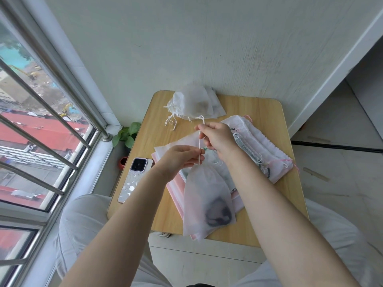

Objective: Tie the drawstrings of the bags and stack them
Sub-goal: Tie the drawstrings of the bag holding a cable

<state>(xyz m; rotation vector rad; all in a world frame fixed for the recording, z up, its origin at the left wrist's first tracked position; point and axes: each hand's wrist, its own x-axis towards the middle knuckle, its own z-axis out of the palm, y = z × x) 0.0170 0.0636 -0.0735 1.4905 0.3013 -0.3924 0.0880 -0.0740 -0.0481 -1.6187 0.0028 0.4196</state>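
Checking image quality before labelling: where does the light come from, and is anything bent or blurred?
Head view: daylight enters from the window on the left; soft, no harsh glare. Wide-angle lens bends the window bars and wall edges. Both hands and the drawstring are reasonably sharp.

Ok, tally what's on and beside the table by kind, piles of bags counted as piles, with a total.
Bag held in the hands: 1
Piles of bags on the table: 3 (far pile, right pile, pile under the held bag)
Phone: 1
Potted plant: 1
Total: 6
Bags within each pile overlap too much to count.
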